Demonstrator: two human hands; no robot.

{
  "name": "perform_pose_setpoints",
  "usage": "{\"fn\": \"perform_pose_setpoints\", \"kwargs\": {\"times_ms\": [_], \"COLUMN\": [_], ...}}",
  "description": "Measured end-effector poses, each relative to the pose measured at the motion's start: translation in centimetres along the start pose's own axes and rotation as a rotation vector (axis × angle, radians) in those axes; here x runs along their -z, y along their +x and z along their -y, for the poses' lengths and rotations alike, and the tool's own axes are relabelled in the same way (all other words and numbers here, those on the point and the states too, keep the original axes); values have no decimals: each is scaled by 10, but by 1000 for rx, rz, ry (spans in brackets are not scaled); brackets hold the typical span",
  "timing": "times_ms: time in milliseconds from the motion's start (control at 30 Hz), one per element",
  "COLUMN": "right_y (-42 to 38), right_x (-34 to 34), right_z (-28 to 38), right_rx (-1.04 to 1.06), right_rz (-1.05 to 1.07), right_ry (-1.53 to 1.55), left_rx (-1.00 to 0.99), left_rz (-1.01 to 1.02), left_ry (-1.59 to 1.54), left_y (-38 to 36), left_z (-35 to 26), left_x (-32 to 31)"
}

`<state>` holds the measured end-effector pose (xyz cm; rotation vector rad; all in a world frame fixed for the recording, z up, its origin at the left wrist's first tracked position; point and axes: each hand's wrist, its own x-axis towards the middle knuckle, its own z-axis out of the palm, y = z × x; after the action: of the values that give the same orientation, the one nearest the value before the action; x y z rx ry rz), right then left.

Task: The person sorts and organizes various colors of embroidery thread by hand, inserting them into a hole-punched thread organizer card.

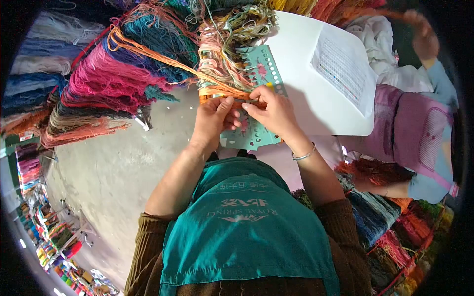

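A green card (273, 69) with a row of punched holes lies in front of me, partly under my hands. Bundles of peach, cream and olive thread (217, 54) hang from its left side. Orange thread (163, 58) stretches from the upper left down to the card's edge. My left hand (213, 121) is closed around the orange thread at the card's left side, thumb on top. With bent fingers, my right hand (272, 109) pinches the orange thread at the card's holes. The exact grip of the fingertips is partly hidden.
A white board (298, 54) carries a printed sheet (343, 69). Thick pink yarn hanks (108, 79) hang at left. Another person in a purple vest (419, 123) works at right, one hand (422, 37) by orange strands. More yarn (373, 217) hangs at lower right.
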<state>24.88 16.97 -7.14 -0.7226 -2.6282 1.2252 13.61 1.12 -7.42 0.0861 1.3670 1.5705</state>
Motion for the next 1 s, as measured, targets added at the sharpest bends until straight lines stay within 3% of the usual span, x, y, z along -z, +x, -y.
{"fn": "perform_pose_setpoints", "kwargs": {"times_ms": [367, 467, 633, 733, 833, 967, 1000], "right_y": [0, -1, 1, 1, 1, 1, 1], "right_x": [1, 0, -4, -5, -1, 1, 1], "right_z": [1, 3, -2, -3, -8, -5, -3], "right_rx": [-29, 26, 3, -9, 43, 52, 68], "right_rz": [18, -18, -22, -28, -34, -27, -32], "right_ry": [-13, -69, -179, -130, 42, 37, 24], "left_rx": [-7, 13, -180, -77, -60, -30, -98], "left_rz": [-82, -42, 85, 136, -79, -120, -153], "left_ry": [25, 15, 150, 72, -47, -21, 46], "left_y": [-2, -1, -1, -7, 0, 1, 3], "left_z": [-3, 0, 7, -4, -5, -4, -1], "left_x": [-2, 0, -13, -16, -13, -8, -6]}}
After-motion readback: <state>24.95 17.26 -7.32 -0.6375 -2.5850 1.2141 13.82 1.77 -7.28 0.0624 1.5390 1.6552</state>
